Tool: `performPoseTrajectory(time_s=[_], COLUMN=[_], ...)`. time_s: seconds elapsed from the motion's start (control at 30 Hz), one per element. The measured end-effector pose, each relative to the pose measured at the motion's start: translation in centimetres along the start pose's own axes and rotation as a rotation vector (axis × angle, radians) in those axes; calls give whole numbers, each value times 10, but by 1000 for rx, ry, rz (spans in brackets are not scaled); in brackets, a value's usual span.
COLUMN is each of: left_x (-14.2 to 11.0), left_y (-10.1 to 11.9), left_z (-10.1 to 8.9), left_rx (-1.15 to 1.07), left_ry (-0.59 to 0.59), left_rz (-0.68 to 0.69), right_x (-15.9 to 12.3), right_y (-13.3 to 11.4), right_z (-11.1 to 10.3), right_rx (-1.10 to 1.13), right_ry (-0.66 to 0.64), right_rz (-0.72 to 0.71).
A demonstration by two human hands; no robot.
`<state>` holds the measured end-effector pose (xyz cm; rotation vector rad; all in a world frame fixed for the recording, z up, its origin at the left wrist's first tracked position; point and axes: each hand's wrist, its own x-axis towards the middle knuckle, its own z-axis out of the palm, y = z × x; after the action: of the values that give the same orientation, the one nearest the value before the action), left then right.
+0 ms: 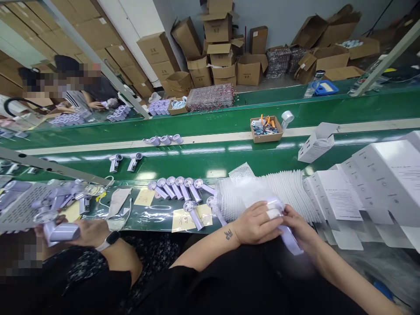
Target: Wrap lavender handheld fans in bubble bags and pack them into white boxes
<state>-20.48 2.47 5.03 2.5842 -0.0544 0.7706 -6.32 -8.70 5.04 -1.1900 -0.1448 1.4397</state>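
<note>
My left hand (256, 225) and my right hand (297, 227) meet at the near edge of the green bench, both closed round a lilac handheld fan (290, 240) partly wrapped in a clear bag (262, 197). The fan's handle sticks out below my right hand toward my lap. Just behind my hands lies a fanned stack of clear bags (288, 190). To the left, a row of several lilac fans (179, 186) lies on the bench, with one more fan (193, 212) on a yellow note.
White flat cartons (377, 183) overlap at the right. A co-worker's hand (87, 232) at the left holds a lilac part. On the green conveyor (210, 157) lie more fans, a small box of tools (265, 129), tape and a white carton. Cardboard boxes pile at the back.
</note>
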Motion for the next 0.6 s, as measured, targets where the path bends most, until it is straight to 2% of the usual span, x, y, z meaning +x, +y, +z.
performPoseTrajectory(time_s=[0.07,0.13,0.23,0.3,0.4,0.5,0.6], left_x=[-5,-6,0,6,14,17,15], left_y=[-3,-8,-15,-16,-12,-7,-7], left_z=[6,12,14,11,5,3,3], left_rx=[-1,-145,-418,-452,-298,-111,-71], left_ry=[111,148,138,145,162,225,284], left_rz=[-222,-411,-533,-599,-609,-518,-403], right_x=[1,1,-3,-5,-8,-10,-12], right_y=[-4,-6,-4,0,6,7,4], right_z=[-1,-1,4,9,17,21,18], right_rx=[97,158,209,208,179,152,142], right_ry=[40,11,-70,-86,-36,10,-17], right_rz=[8,29,29,16,-3,-20,-37])
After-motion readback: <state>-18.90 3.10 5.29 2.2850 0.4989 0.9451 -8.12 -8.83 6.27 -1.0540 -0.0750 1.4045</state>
